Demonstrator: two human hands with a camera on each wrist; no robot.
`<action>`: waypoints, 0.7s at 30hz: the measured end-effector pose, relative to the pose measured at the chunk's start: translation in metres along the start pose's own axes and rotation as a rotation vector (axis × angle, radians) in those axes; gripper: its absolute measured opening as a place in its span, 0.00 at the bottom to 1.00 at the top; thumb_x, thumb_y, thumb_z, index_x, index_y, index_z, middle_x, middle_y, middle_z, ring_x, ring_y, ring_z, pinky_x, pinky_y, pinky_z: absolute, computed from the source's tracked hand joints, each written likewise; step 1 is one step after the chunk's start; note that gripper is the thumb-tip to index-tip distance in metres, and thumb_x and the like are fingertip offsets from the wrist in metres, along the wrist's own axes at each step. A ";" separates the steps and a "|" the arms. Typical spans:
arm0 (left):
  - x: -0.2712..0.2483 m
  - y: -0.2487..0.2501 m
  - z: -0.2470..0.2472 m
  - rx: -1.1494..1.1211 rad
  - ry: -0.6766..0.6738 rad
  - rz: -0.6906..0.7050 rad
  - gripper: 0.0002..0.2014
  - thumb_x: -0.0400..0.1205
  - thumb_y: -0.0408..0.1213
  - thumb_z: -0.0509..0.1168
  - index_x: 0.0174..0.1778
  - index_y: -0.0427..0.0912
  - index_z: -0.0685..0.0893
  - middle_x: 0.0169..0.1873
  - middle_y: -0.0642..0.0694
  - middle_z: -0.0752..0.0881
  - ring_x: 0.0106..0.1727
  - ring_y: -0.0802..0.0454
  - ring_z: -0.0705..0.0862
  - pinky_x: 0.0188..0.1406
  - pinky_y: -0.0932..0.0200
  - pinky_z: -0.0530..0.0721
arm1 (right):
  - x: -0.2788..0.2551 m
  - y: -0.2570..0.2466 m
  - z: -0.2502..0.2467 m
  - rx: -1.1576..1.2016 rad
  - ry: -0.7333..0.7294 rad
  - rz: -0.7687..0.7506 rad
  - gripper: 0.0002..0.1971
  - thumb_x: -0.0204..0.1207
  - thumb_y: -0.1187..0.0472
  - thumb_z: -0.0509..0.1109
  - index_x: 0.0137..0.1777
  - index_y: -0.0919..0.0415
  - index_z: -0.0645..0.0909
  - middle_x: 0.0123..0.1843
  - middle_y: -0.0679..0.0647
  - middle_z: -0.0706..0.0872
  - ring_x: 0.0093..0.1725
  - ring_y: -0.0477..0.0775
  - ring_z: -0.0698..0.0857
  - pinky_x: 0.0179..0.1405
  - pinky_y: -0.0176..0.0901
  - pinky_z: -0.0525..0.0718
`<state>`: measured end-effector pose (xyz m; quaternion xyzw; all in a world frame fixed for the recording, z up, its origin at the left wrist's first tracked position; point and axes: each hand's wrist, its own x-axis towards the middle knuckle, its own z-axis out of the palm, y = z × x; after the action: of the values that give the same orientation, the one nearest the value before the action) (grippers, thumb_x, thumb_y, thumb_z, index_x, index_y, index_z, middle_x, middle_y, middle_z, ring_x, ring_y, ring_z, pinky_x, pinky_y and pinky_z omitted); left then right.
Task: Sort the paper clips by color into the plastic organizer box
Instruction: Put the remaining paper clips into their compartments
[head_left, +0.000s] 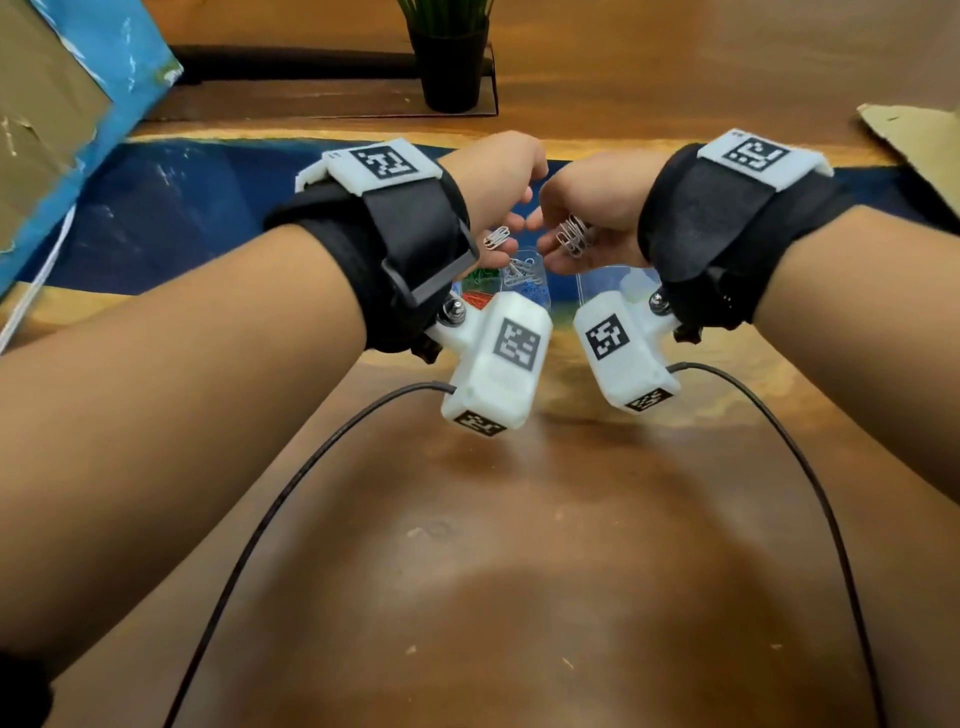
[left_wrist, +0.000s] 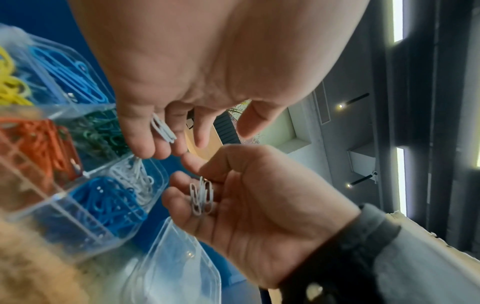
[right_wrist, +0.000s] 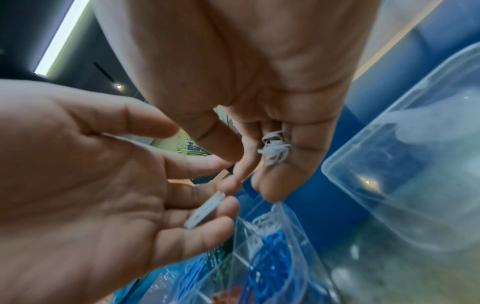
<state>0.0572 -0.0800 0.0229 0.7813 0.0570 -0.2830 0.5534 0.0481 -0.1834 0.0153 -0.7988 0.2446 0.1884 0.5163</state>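
Both hands hover close together over the organizer box (left_wrist: 85, 207), fingertips almost meeting. Left hand (head_left: 498, 176) has its fingers curled, with a small bunch of white clips (left_wrist: 163, 128) caught between the fingers. Right hand (head_left: 587, 208) is cupped, its fingers bent round a second cluster of white clips (left_wrist: 201, 195) lying against the palm side of the fingers.

From the head view the box sits directly beneath the hands, at about 6 o'clock from the fingertips, on the blue strip of the table (head_left: 467, 571). Its compartments already hold sorted clips: yellow clips (left_wrist: 10, 86), light blue clips (left_wrist: 70, 76), green clips (left_wrist: 101, 131), orange clips (left_wrist: 39, 144), white clips in the box (left_wrist: 135, 176) and dark blue clips (left_wrist: 109, 203). The white compartment lies just under the left fingertips. A clear lid (left_wrist: 179, 267) rests beside the box, at 5 o'clock from it in the left wrist view. A potted plant (head_left: 449, 57) stands at 12 o'clock, well apart.
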 end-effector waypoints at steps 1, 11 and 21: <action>0.001 -0.001 0.000 -0.010 -0.009 0.017 0.09 0.83 0.43 0.56 0.43 0.43 0.77 0.42 0.46 0.78 0.48 0.45 0.75 0.53 0.51 0.77 | -0.001 -0.003 0.000 -0.008 0.014 -0.003 0.07 0.81 0.65 0.57 0.45 0.62 0.77 0.46 0.59 0.80 0.45 0.54 0.83 0.54 0.43 0.87; -0.003 -0.010 0.000 -0.061 -0.011 0.047 0.13 0.79 0.48 0.60 0.47 0.40 0.76 0.48 0.41 0.77 0.48 0.44 0.76 0.48 0.57 0.78 | -0.004 -0.008 -0.001 -0.095 0.018 -0.097 0.14 0.82 0.59 0.60 0.62 0.67 0.77 0.50 0.60 0.84 0.51 0.56 0.87 0.54 0.46 0.87; -0.008 -0.019 -0.022 0.444 0.091 0.313 0.10 0.81 0.34 0.57 0.55 0.49 0.77 0.44 0.50 0.80 0.43 0.51 0.78 0.45 0.57 0.77 | -0.005 0.002 0.000 -0.523 0.105 -0.409 0.09 0.74 0.65 0.67 0.45 0.54 0.87 0.33 0.48 0.83 0.32 0.48 0.81 0.43 0.43 0.86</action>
<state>0.0513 -0.0510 0.0159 0.8947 -0.1031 -0.1640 0.4025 0.0433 -0.1835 0.0170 -0.9454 0.0491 0.0958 0.3076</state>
